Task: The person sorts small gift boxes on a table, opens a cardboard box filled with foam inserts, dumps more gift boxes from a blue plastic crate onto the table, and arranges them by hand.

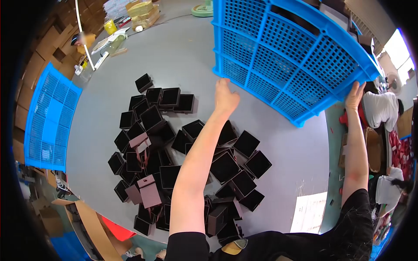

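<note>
A large blue plastic crate [278,61] with mesh walls is tilted over the back right of the grey table [300,161]. My left hand [226,96] is closed at the crate's lower left edge. On the crate's right corner, my right hand [355,95] grips the rim with its fingers wrapped over it. Below and left of the crate lies a loose heap of small black boxes [151,118], many with dark open insides. Among them is a mauve box [149,191] with a flap and ribbon. My left forearm hides part of the heap.
Another blue crate [50,117] stands at the table's left edge. Papers, a bottle [116,42] and a power strip [102,60] lie at the back left, near a person in yellow. A green tape roll [202,11] sits at the back. Other people work at the right.
</note>
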A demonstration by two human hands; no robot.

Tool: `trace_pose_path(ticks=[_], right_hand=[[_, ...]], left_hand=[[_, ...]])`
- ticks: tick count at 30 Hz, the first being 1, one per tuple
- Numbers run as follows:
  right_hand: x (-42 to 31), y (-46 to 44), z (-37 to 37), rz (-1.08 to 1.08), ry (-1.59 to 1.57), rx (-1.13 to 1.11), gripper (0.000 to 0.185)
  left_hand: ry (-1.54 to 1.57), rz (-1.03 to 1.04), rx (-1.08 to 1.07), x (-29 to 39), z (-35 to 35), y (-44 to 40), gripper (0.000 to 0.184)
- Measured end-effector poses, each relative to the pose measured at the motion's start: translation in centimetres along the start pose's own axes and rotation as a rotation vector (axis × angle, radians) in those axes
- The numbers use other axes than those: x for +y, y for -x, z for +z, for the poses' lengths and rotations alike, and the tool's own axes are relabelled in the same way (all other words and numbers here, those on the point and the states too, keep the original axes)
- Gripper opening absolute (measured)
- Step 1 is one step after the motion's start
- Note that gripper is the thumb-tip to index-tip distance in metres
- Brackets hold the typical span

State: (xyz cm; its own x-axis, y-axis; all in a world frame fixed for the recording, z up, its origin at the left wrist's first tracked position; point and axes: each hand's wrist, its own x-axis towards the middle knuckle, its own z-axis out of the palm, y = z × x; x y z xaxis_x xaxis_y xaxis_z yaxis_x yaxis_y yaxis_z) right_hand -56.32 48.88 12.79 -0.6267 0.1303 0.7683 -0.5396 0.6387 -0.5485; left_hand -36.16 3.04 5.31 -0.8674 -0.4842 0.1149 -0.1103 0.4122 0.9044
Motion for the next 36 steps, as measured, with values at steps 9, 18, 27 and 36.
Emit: trace_pose_path(ticks=[9,18,27,36], right_hand=[[6.0,-5.3,-8.9,0.846,-0.274,-0.331,0.092],[1.1,0.2,-2.5,0.01,0.349,-0.009,0.122],[7.4,-4.0,-2.0,0.057,0.216,-0.125,0.115],[19.1,-13.1,-1.8,0.28,0.133,-0.327,0.098]], left_hand=[[0.15,0.034,0.01,0.1,2.9,-2.8,0.093],[-0.015,0.326,0.043,3.5,10.1,-5.9,0.12],[0.015,0.303,-0.035,4.2,14.6,-6.2,0.104],[0.121,0.352,-0.151,7.5,21.0,-5.6,0.104]])
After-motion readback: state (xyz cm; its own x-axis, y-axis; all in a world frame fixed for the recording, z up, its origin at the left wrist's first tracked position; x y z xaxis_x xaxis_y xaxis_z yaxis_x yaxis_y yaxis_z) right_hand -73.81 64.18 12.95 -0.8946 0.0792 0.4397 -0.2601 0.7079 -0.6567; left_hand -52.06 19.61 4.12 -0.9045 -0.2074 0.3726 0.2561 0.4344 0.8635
